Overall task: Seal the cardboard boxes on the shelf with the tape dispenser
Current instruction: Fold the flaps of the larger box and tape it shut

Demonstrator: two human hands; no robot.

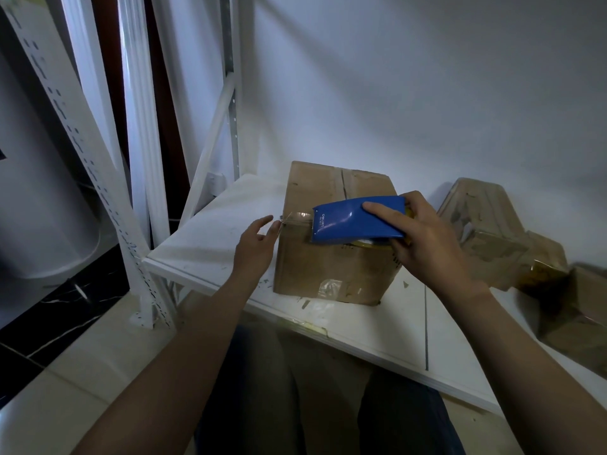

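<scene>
Left hand (254, 246) open, empty | right hand (423, 238) grips tape dispenser (356, 221), nose pointing left across box (331, 238)

tape roll (371, 243) mostly hidden; right boxes (542, 274) blurred

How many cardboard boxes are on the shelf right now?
3: one box under the dispenser, one to its right by the wall, one at the right edge, partly cut off; more may lie out of frame.
</scene>
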